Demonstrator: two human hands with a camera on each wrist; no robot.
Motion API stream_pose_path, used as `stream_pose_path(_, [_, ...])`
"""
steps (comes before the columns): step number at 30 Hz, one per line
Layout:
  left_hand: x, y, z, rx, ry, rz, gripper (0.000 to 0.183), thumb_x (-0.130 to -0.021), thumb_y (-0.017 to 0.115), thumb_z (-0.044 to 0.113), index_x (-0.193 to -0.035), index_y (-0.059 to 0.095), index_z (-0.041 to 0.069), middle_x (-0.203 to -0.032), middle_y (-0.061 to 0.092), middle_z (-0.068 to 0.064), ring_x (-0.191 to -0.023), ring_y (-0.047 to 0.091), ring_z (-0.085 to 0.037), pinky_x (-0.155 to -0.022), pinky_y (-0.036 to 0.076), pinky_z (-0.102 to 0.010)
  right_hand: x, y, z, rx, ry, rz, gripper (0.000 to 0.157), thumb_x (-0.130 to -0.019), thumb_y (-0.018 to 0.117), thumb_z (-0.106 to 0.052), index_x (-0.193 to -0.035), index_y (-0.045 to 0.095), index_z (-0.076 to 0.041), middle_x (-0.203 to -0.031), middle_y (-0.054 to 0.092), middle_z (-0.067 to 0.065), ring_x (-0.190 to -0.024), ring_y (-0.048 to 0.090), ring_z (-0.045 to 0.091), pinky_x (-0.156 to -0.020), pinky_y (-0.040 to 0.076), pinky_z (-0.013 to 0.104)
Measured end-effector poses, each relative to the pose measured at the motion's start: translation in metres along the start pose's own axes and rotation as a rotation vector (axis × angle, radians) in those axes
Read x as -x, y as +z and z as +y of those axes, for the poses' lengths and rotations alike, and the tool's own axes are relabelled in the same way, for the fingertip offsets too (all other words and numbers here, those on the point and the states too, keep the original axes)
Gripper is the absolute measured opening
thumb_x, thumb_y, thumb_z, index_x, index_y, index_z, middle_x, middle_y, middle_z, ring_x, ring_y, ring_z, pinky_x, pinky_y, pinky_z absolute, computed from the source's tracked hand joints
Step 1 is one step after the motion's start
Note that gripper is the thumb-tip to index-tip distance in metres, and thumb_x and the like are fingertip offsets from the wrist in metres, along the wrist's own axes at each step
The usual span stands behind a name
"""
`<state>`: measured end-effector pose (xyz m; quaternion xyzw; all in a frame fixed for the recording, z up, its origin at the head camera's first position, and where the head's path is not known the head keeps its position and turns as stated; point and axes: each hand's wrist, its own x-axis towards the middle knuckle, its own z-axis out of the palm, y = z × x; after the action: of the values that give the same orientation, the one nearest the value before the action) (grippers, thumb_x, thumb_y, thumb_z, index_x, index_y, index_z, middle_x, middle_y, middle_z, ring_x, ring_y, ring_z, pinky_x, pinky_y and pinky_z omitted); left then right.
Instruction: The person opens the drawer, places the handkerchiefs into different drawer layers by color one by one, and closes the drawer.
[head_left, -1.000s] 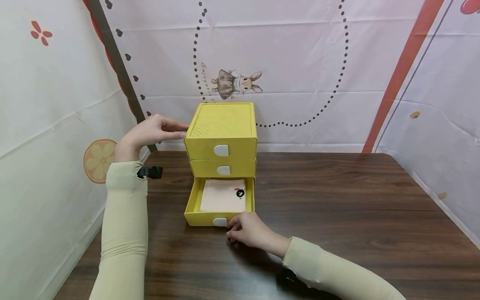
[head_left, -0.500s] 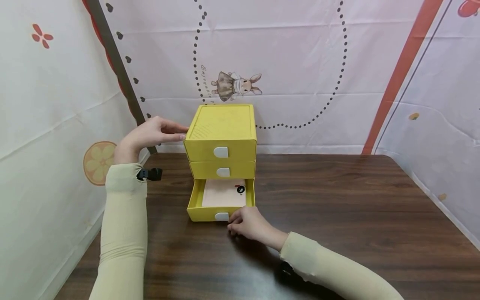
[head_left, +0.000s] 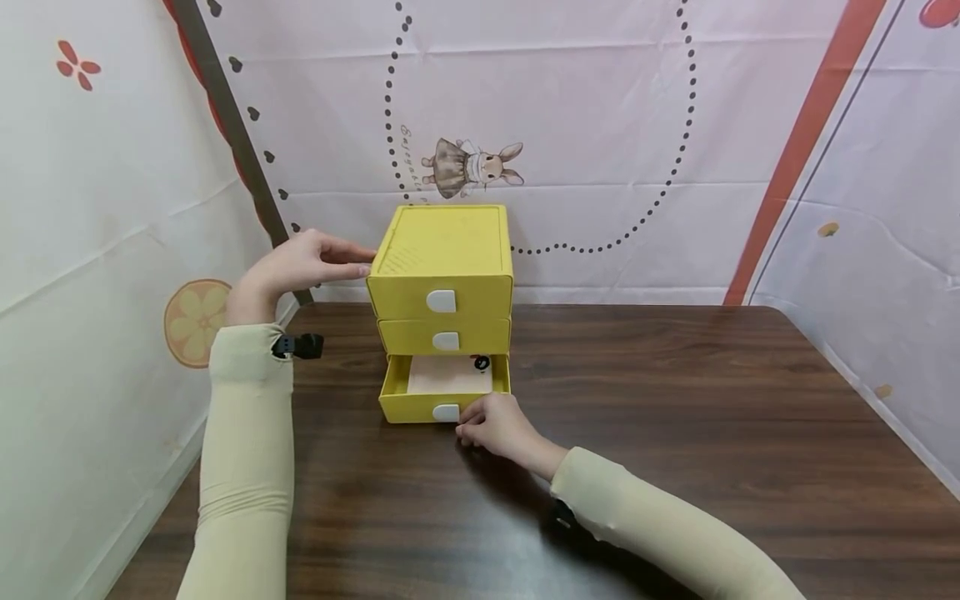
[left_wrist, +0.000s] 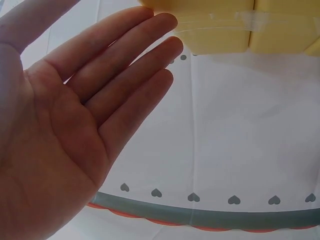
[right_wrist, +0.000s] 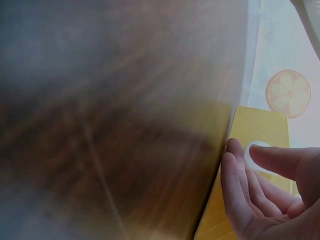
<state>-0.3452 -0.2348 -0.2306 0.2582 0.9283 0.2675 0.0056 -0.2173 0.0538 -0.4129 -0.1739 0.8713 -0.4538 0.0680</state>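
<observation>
A yellow three-drawer box (head_left: 442, 242) with white handle tabs stands on the table. Its upper two drawers are closed; the bottom drawer (head_left: 412, 409) is partly out, with a flat pale pink item (head_left: 448, 377) bearing a small black mark inside. At that drawer's front, my right hand (head_left: 501, 429) has thumb and bent fingers at the white handle (right_wrist: 255, 156). My left hand (head_left: 303, 262) touches the left side of the box near its top, and the left wrist view shows the fingers (left_wrist: 127, 92) straight with the palm bare.
The dark wood table (head_left: 675, 417) extends right and in front of the box. Behind it hangs a pale printed cloth (head_left: 600, 125) with a rabbit figure. Another cloth wall (head_left: 90, 208) rises close on the left, beside my left arm.
The bottom drawer has slid inward, with my right hand moving along at its handle. Less of the pale pink item shows. My left hand has stayed at the box's side.
</observation>
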Motion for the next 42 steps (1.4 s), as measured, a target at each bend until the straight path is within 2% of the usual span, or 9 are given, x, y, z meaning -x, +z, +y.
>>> stream_pose_path(19, [0.002,-0.002,-0.001,0.020,-0.002,0.001,0.048,-0.085,0.067,0.048,-0.124,0.065,0.021,-0.124,0.064,-0.005,-0.113,0.059,-0.020,-0.092,0.047,-0.046,-0.021,0.000,0.007,-0.041,0.060,0.078,0.010,-0.086,0.069,-0.008,-0.088,0.075,0.000,-0.072,0.073,0.007,-0.060,0.068,0.015,-0.050,0.051,0.024])
stream_pose_path(31, [0.001,-0.002,0.001,0.012,-0.002,0.003,0.046,-0.085,0.067,0.047,-0.124,0.065,0.022,-0.123,0.065,-0.004,-0.111,0.060,-0.018,-0.091,0.048,-0.044,-0.028,0.000,0.007,-0.120,0.082,0.140,0.009,-0.086,0.069,-0.006,-0.087,0.074,0.001,-0.075,0.073,0.011,-0.065,0.071,0.020,-0.056,0.056,0.030])
stream_pose_path(38, [0.001,0.000,0.002,0.006,0.002,0.003,0.046,-0.085,0.067,0.047,-0.123,0.066,0.022,-0.122,0.066,-0.002,-0.109,0.061,-0.017,-0.088,0.049,-0.042,-0.032,0.002,0.011,-0.087,0.073,0.197,0.011,-0.086,0.069,-0.009,-0.086,0.076,0.000,-0.068,0.072,0.009,-0.061,0.069,0.019,-0.052,0.053,0.025])
stream_pose_path(42, [0.001,0.000,0.002,0.006,-0.001,0.005,0.046,-0.085,0.067,0.048,-0.123,0.066,0.022,-0.122,0.066,-0.002,-0.110,0.060,-0.018,-0.090,0.049,-0.044,-0.037,0.004,0.013,-0.068,0.057,0.234,0.013,-0.087,0.069,-0.013,-0.084,0.077,-0.002,-0.067,0.071,0.006,-0.058,0.068,0.015,-0.051,0.052,0.023])
